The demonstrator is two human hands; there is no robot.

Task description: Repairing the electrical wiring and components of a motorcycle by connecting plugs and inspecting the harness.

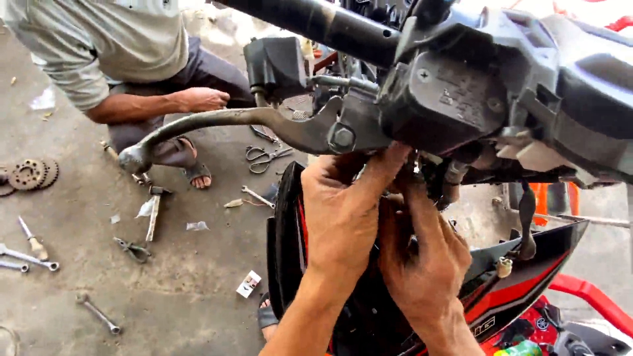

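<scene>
Grey brake lever (224, 125) sits above us; our left hand (343, 211) and right hand (422, 257) pinch into wiring (412, 173) underneath, grip contents hidden.

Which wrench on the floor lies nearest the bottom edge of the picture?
The lone wrench at lower left, lying diagonally; the other wrenches sit higher, by the left edge.

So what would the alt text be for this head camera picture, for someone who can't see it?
Two bare hands, left hand and right hand, reach up under a motorcycle handlebar beside its brake lever. Another person squats on the concrete floor among scattered wrenches, a hammer and sprockets.
</scene>
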